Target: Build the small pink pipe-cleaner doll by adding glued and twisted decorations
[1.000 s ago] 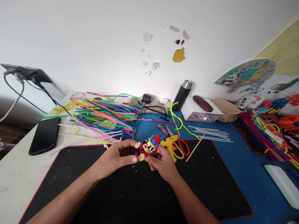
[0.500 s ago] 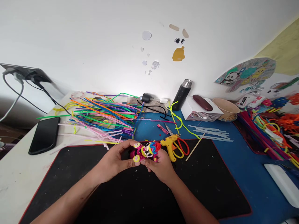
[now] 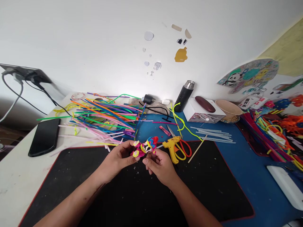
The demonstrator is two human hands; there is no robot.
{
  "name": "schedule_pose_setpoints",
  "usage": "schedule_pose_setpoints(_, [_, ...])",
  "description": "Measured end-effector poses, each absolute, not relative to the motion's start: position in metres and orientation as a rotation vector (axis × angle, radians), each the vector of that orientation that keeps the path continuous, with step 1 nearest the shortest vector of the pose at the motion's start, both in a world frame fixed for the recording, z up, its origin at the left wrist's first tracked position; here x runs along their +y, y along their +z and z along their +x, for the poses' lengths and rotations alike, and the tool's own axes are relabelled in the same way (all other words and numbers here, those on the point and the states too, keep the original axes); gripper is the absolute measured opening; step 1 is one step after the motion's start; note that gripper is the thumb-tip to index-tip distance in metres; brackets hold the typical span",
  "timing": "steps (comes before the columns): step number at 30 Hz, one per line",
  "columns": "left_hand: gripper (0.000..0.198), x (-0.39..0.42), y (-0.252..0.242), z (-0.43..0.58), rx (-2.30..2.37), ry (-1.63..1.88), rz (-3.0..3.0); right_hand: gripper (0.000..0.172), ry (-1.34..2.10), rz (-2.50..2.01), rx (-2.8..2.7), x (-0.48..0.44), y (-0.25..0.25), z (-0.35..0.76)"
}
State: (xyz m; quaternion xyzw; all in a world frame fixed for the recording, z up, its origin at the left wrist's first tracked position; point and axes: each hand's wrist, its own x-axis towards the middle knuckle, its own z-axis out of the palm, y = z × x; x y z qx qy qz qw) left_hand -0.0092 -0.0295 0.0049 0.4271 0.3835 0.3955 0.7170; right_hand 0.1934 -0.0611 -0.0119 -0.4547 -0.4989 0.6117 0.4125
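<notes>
A small pipe-cleaner doll hangs above the black mat, with a magenta body, yellow-rimmed round ends on its limbs, a black-and-white face and blue and red on its head. My left hand pinches its lower body between thumb and fingers. Curled around the head end, my right hand has its fingers against the doll's side and one arm, with the thumb lower down; the fingertips are partly hidden. Just right of this hand lie a yellow hot glue gun and scissors with red and yellow handles.
Loose pipe cleaners cover the back left, near a black phone. Along the wall stand a black thermos, a white box and a bowl. Clear glue sticks and a thin wooden stick lie right of the scissors.
The doll has tilted, its head end rising and shifting slightly left. My right thumb has come off its front, and the right fingers have curled lower beside it.
</notes>
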Motion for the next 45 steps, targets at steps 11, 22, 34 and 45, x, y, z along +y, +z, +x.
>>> schedule_pose_setpoints(11, [0.039,-0.015,0.006,-0.022,0.911,0.944,0.825,0.038,1.338,-1.179,-1.155,-0.059,-0.005,0.199])
schedule_pose_setpoints(22, [0.035,-0.025,0.010,-0.007,0.923,1.007,0.861,0.035,1.308,-1.258,-1.369,-0.058,-0.004,0.189])
schedule_pose_setpoints(34, [0.037,-0.034,-0.001,0.002,1.015,1.054,0.961,0.018,1.008,-1.394,-1.529,-0.057,-0.011,0.188])
schedule_pose_setpoints(45, [0.037,-0.043,-0.003,0.004,1.091,1.014,1.162,0.035,1.550,-1.225,-1.180,-0.051,-0.014,0.191])
